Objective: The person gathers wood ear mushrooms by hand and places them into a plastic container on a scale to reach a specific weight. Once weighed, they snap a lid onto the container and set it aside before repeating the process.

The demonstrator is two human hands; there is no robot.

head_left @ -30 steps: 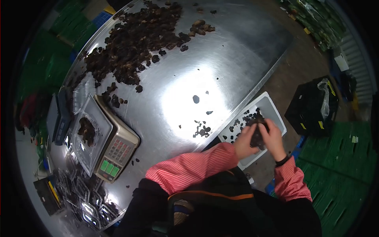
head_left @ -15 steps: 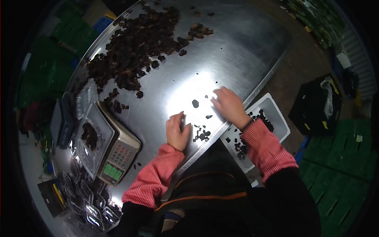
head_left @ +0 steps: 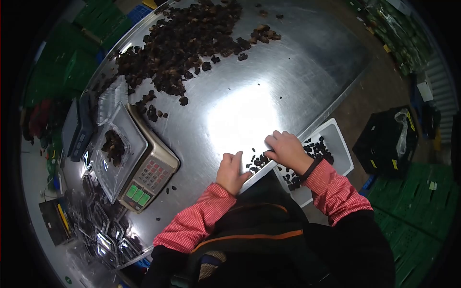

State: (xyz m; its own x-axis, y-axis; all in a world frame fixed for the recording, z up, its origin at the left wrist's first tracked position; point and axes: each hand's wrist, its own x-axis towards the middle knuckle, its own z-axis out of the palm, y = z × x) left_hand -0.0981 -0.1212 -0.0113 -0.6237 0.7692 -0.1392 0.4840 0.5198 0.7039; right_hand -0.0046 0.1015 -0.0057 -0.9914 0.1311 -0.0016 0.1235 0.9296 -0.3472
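The surface (head_left: pixel 288 72) is brushed metal, smooth and glossy, throwing back a bright glare near its front edge. The dark scraps (head_left: pixel 257 161) there look rough, wrinkled and matt. The white bin (head_left: pixel 336 139) is smooth plastic. The clear tray (head_left: pixel 122 153) on the scale (head_left: pixel 151 175) is shiny thin plastic.

small dark scraps (head_left: pixel 258 161), clustered, table edge (head_left: pixel 307 129)

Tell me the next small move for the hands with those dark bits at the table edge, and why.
Probably sweep the small dark pieces over the table edge into the white bin below. Both hands lie flat on the steel, the left hand and right hand flanking the loose pieces, which sit right at the rim above the bin that already holds similar scraps.
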